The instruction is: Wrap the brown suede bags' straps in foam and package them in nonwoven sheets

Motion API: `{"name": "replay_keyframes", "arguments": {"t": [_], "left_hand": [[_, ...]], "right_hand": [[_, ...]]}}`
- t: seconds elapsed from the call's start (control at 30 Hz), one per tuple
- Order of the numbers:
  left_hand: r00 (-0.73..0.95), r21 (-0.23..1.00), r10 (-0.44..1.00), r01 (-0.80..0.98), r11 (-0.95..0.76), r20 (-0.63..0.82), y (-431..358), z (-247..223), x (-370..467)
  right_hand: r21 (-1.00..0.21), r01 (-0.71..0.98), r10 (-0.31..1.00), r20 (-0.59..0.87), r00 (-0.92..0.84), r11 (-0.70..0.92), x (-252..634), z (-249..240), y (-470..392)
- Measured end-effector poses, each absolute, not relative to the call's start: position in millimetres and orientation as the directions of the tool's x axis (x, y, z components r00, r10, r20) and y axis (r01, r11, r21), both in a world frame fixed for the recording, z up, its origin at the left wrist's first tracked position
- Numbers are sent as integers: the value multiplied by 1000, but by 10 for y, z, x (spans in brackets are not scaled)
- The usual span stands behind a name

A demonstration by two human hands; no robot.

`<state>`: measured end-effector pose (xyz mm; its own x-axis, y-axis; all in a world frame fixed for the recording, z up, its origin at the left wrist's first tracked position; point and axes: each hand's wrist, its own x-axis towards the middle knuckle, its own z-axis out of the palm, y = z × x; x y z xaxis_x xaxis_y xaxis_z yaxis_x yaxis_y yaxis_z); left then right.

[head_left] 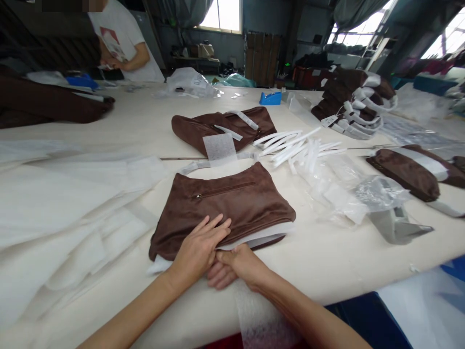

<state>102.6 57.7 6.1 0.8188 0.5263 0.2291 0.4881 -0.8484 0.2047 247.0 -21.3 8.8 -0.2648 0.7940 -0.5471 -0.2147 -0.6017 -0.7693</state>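
Observation:
A brown bag (225,203) with a zipped pocket lies flat on the table in front of me. White lining sheet (269,236) shows along its near edge. My left hand (201,242) rests on the near part of the bag with fingers stretched out over it. Close against it, my right hand (236,264) is closed at the bag's near edge, fingers curled under. What those fingers pinch is hidden. Below my right forearm, a thin white strip of sheet (256,315) hangs over the table's front edge.
Behind lies another brown bag (218,126), beside white wrapped straps (290,145). Thin white sheets (72,203) cover the left. Clear plastic (378,194), a grey tape dispenser (397,228) and brown bags (407,169) are to the right. A person (123,43) stands across the table.

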Motion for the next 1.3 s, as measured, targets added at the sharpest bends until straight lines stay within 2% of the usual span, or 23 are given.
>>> {"name": "replay_keyframes", "arguments": {"t": [0.03, 0.07, 0.1, 0.13, 0.17, 0.2, 0.23, 0.27, 0.37, 0.47, 0.57, 0.7, 0.83, 0.97, 1.07, 1.17, 1.3], "left_hand": [[815, 194, 523, 487, -852, 250, 549, 32, 1029], [812, 187, 521, 487, -853, 263, 519, 10, 1034], [812, 184, 519, 486, -855, 268, 488, -4, 1040], [812, 186, 519, 485, -855, 267, 457, -12, 1048], [812, 192, 519, 483, -854, 266, 428, -17, 1059], [812, 199, 521, 482, -853, 265, 402, -21, 1071], [810, 205, 523, 483, -851, 264, 381, -28, 1086], [807, 209, 527, 485, -849, 267, 366, -37, 1099], [796, 188, 536, 502, -844, 281, 337, -63, 1114], [827, 145, 505, 484, -863, 248, 299, -12, 1020], [802, 142, 570, 552, -821, 177, 266, 103, 772], [720, 162, 686, 669, -726, 101, 255, 107, 403], [702, 188, 707, 686, -703, 85, 129, 13, 234], [740, 305, 672, 634, -710, 25, 76, 235, 257], [749, 345, 645, 571, -745, 151, 194, 452, 511], [752, 244, 597, 545, -802, 281, 311, 424, 924], [829, 82, 524, 519, -851, 194, 350, 86, 1282]], "right_hand": [[-839, -33, 811, -514, -278, -543, 2574, 222, -301], [-899, 146, 852, -438, -286, -413, 2700, 381, -378], [-933, 317, 923, -265, -281, -172, 2846, 550, -429], [-884, 460, 958, -52, -283, 87, 3006, 710, -443], [-783, 545, 942, 155, -299, 301, 3173, 840, -416], [-648, 615, 892, 284, -352, 449, 3336, 919, -350], [-502, 676, 842, 329, -429, 540, 3484, 936, -254], [-370, 712, 802, 314, -508, 596, 3611, 885, -146], [-117, 682, 692, 140, -708, 722, 3869, 423, 97], [32, 630, 623, 119, -773, 776, 4041, -103, 84], [90, 638, 626, 136, -768, 764, 4152, -305, -46], [49, 626, 616, 133, -777, 779, 4174, -216, -86], [5, 609, 604, 125, -787, 793, 4173, -167, -55], [-1, 591, 587, 123, -800, 807, 4180, -194, -61], [3, 584, 577, 147, -803, 812, 4171, -211, -54], [21, 571, 558, 179, -810, 821, 4149, -253, -43], [17, 540, 521, 242, -819, 841, 4145, -295, -35]]}}
